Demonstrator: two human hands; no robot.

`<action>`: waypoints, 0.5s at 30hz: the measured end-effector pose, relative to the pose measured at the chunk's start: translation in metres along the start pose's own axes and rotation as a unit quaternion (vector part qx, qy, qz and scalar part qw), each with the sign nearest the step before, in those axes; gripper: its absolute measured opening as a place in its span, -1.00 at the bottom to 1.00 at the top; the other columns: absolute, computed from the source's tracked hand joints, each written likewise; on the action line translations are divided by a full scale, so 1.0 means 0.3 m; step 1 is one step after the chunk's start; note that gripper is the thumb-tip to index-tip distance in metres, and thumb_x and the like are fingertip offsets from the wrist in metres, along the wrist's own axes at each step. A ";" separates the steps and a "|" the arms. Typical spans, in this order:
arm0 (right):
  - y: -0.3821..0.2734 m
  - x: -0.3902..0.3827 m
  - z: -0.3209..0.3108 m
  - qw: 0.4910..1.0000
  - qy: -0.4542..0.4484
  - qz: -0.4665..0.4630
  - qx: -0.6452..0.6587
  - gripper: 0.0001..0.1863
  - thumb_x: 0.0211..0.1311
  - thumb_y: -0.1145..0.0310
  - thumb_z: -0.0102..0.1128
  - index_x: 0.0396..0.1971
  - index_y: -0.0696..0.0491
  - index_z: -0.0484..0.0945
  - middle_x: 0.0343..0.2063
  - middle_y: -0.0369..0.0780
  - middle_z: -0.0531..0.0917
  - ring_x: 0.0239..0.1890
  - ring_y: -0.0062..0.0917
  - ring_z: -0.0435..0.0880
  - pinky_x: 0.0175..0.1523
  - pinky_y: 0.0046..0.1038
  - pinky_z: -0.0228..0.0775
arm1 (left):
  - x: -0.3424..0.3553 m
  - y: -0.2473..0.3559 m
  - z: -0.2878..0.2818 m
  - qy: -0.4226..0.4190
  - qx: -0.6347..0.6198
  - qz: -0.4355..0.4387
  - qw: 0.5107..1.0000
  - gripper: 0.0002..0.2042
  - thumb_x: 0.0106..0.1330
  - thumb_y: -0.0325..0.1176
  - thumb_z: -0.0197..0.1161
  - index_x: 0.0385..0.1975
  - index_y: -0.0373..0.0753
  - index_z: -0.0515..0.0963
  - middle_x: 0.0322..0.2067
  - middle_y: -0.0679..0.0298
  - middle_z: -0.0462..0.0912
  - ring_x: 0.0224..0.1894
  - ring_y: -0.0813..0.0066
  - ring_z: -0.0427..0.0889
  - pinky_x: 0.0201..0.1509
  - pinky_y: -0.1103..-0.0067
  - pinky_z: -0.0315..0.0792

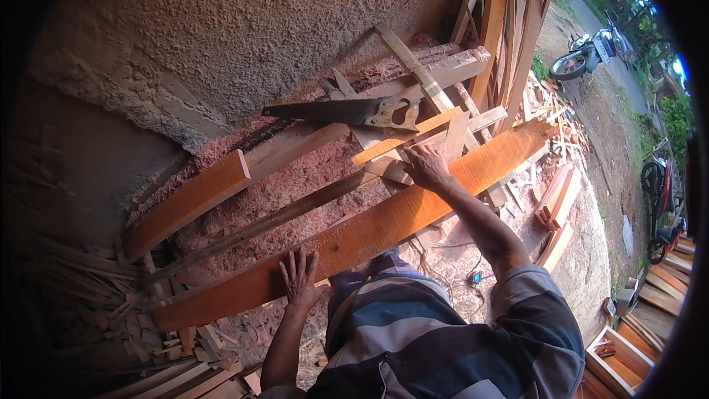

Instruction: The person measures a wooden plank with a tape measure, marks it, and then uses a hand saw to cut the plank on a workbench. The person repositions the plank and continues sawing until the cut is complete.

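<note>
A long orange-brown plank [369, 229] lies slantwise in front of me, from the lower left to the upper right. My left hand [300, 278] rests flat on its near edge, fingers spread. My right hand [428, 167] reaches across to the plank's far edge, fingers stretched out over the wood there; what lies under the fingertips is partly hidden. Just beyond that hand are a narrow light batten [406, 135] and crossed wooden pieces. A handsaw [340, 112] with a wooden handle lies on the timber behind, its blade pointing left.
A shorter orange board [188, 207] lies at the left. Tall planks [509, 37] lean against the rough wall [258, 15]. Offcuts [185, 358] and pinkish shavings [258, 199] cover the ground. Motorcycles [583, 55] and a wooden frame [624, 358] are off to the right.
</note>
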State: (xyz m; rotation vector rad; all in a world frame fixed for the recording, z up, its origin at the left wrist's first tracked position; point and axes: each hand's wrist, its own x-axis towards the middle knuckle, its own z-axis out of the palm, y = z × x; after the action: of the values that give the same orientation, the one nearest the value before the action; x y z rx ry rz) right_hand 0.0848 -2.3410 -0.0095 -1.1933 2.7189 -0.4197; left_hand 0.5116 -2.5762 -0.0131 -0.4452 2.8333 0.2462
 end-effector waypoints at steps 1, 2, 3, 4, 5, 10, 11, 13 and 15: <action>0.000 0.016 0.008 1.000 -0.012 -0.022 -0.018 -0.32 0.22 -0.01 0.36 0.31 -0.09 0.44 0.19 -0.12 0.55 0.28 -0.18 0.48 0.28 -0.08 0.33 | 0.044 0.032 0.009 0.009 0.019 0.015 1.000 0.19 -0.04 0.15 0.59 0.61 0.12 -0.05 0.61 0.04 -0.15 0.63 -0.22 -0.27 0.56 -0.27 -0.36; -0.001 0.023 0.018 0.998 -0.032 -0.021 -0.058 -0.28 0.20 -0.05 0.38 0.32 -0.09 0.44 0.21 -0.11 0.54 0.31 -0.19 0.47 0.29 -0.08 0.32 | 0.080 0.060 0.019 0.007 0.043 0.025 0.999 0.18 -0.03 0.18 0.57 0.61 0.18 -0.04 0.61 0.07 -0.15 0.63 -0.22 -0.28 0.55 -0.31 -0.36; -0.014 0.025 0.036 0.997 -0.038 -0.038 -0.048 -0.15 0.09 -0.19 0.42 0.35 -0.13 0.41 0.26 -0.11 0.51 0.36 -0.22 0.42 0.31 -0.04 0.28 | 0.110 0.082 0.027 0.050 -0.006 0.056 0.997 0.09 0.07 0.02 0.53 0.60 0.23 -0.04 0.61 0.05 -0.11 0.61 -0.28 -0.24 0.52 -0.35 -0.34; -0.028 0.025 0.054 0.997 -0.016 -0.070 -0.030 -0.06 0.04 -0.26 0.43 0.39 -0.13 0.36 0.28 -0.12 0.49 0.37 -0.21 0.40 0.32 -0.01 0.26 | 0.129 0.092 0.031 0.034 0.018 0.049 0.998 0.06 0.09 -0.04 0.50 0.60 0.23 -0.03 0.60 0.05 -0.11 0.61 -0.28 -0.21 0.53 -0.35 -0.33; -0.042 0.024 0.073 0.995 0.024 -0.086 -0.050 -0.07 0.06 -0.25 0.42 0.40 -0.15 0.35 0.25 -0.13 0.51 0.35 -0.22 0.43 0.32 -0.01 0.25 | 0.141 0.102 0.035 0.047 0.037 0.055 0.997 0.03 0.12 -0.10 0.46 0.60 0.23 -0.03 0.60 0.05 -0.10 0.60 -0.29 -0.19 0.53 -0.34 -0.31; -0.069 0.035 0.116 0.996 -0.041 -0.066 -0.049 -0.16 0.20 -0.21 0.32 0.44 -0.20 0.33 0.13 -0.15 0.56 0.27 -0.23 0.49 0.31 0.06 0.22 | 0.151 0.112 0.029 0.097 0.035 0.093 0.990 -0.07 0.15 -0.26 0.34 0.59 0.20 0.05 0.53 -0.07 0.04 0.51 -0.33 0.03 0.49 -0.34 -0.11; -0.064 0.041 0.116 0.995 -0.033 -0.076 -0.061 -0.16 0.20 -0.20 0.32 0.45 -0.21 0.32 0.09 -0.16 0.57 0.25 -0.24 0.51 0.29 0.06 0.23 | 0.148 0.112 0.023 0.096 0.063 0.101 0.988 -0.07 0.14 -0.26 0.34 0.58 0.20 0.06 0.50 -0.12 0.07 0.47 -0.34 0.09 0.47 -0.33 -0.05; -0.050 0.056 0.113 0.990 -0.059 -0.073 -0.107 -0.12 0.17 -0.17 0.35 0.47 -0.20 0.30 -0.01 -0.16 0.58 0.17 -0.26 0.55 0.26 -0.01 0.25 | 0.151 0.113 0.007 0.090 0.061 0.110 0.988 -0.06 0.13 -0.26 0.34 0.58 0.21 0.06 0.50 -0.14 0.06 0.46 -0.36 0.09 0.47 -0.33 -0.06; -0.035 0.067 0.113 0.991 -0.063 -0.082 -0.079 -0.11 0.15 -0.07 0.37 0.49 -0.25 0.26 -0.01 -0.15 0.57 0.17 -0.27 0.55 0.25 -0.05 0.28 | 0.152 0.113 -0.014 0.081 0.055 0.120 0.988 -0.06 0.12 -0.26 0.35 0.58 0.21 0.06 0.50 -0.16 0.05 0.46 -0.38 0.08 0.47 -0.33 -0.06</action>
State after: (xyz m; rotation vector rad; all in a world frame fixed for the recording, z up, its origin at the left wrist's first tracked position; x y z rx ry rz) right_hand 0.0867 -2.3693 -0.0387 -1.4387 2.5959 -0.1436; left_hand 0.4579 -2.5579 -0.0177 -0.1039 3.0406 0.1032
